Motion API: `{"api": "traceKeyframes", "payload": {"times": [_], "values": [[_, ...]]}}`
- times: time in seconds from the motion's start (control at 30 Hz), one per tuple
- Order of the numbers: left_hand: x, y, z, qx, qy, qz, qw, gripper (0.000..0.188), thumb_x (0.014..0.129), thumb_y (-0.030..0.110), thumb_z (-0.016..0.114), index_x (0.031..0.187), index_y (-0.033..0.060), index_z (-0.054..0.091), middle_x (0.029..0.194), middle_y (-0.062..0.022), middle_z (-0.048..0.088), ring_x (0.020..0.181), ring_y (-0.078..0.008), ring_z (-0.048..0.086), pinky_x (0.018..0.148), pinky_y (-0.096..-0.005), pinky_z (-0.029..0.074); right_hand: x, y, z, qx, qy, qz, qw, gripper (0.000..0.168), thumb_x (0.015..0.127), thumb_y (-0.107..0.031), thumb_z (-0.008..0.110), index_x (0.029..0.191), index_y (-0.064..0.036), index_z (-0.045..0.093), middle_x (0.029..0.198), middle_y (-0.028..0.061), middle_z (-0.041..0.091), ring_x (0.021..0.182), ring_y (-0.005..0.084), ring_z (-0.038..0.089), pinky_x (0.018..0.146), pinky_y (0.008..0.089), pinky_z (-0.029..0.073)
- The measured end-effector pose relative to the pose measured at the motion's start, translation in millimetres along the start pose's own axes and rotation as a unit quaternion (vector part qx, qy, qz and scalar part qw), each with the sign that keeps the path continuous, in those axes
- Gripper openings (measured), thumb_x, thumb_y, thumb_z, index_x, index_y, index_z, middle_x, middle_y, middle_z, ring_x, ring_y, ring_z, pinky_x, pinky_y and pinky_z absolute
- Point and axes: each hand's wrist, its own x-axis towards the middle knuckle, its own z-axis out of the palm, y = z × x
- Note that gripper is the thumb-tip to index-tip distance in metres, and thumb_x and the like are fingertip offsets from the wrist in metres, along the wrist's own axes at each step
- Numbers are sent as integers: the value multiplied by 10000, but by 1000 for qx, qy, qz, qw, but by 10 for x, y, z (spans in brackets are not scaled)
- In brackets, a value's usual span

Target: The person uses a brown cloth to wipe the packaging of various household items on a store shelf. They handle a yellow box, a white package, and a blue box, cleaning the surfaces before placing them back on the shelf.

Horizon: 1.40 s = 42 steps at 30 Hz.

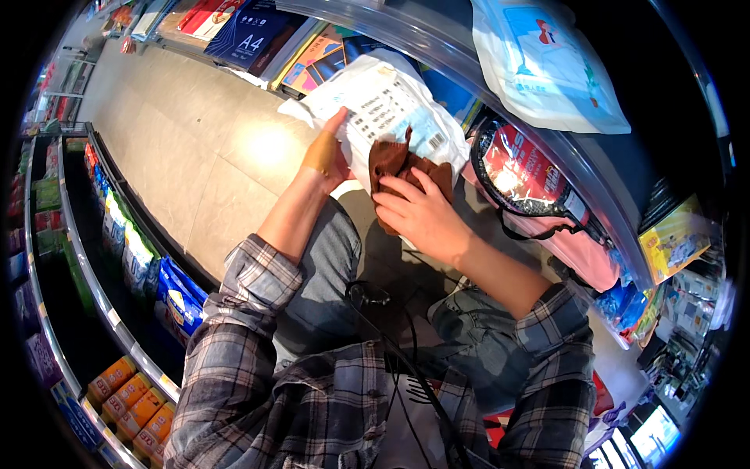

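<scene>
In front of me is a white plastic package (366,94) with printed text and a barcode on its face. My left hand (329,153) grips its left edge, thumb on top and fingers underneath. A crumpled brown cloth (391,161) lies against the lower part of the package. My right hand (419,214) holds this cloth with its fingers spread over it, pressing it on the package. The part of the package beneath the cloth is hidden.
A shelf (433,44) curves along the far and right sides, carrying another white package (551,76), A4 paper packs (252,38) and a badminton racket (521,164). Left stands a rack (108,305) with blue bags (179,299) and orange packs (132,404). Tiled floor (193,135) lies between.
</scene>
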Motion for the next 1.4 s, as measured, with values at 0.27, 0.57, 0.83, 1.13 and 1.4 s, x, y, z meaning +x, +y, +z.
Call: {"api": "traceKeyframes", "payload": {"times": [0.27, 0.57, 0.83, 1.13, 1.4], "values": [[-12, 42, -184, 155, 125, 129, 972, 618, 788, 520, 531, 1166, 32, 493, 971, -125, 622, 806, -231, 633, 691, -385, 525, -251, 156, -260, 128, -231, 205, 942, 390, 645, -159, 696, 994, -101, 532, 1048, 29, 529, 1067, 244, 464, 891, 371, 388], [-174, 1, -186, 105, 63, 99, 988, 608, 811, 509, 525, 1203, 48, 472, 1037, -111, 622, 853, -211, 643, 699, -342, 538, 58, -91, -488, 17, 33, 243, 969, 863, 652, -391, 731, 1296, 16, 325, 1269, 188, 405, 983, 305, 500, 802, 398, 448], [-625, -362, 446, 351, 3, 261, 899, 649, 794, 315, 659, 1274, 1, 357, 1112, -172, 553, 974, -259, 584, 747, -326, 510, 90, -55, -222, 93, 13, 366, 926, 694, 688, -354, 696, 1192, 35, 421, 1040, 223, 566, 956, 327, 559, 782, 412, 459], [-217, -182, -1, 454, 43, 351, 818, 658, 804, 289, 656, 1299, -11, 343, 1216, -178, 498, 1141, -248, 467, 912, -343, 396, -317, 437, -177, 574, 40, 386, 721, 402, 760, -172, 637, 1067, 66, 535, 970, 90, 611, 891, 144, 566, 777, 263, 441], [-240, 93, -17, 283, -98, 13, 954, 768, 705, 430, 715, 1288, 43, 398, 1199, -93, 522, 1058, -215, 534, 905, -361, 425, -389, 578, -373, 725, 35, 400, 560, 473, 779, -159, 616, 1180, 46, 473, 1056, 104, 585, 969, 150, 560, 843, 256, 429]]}}
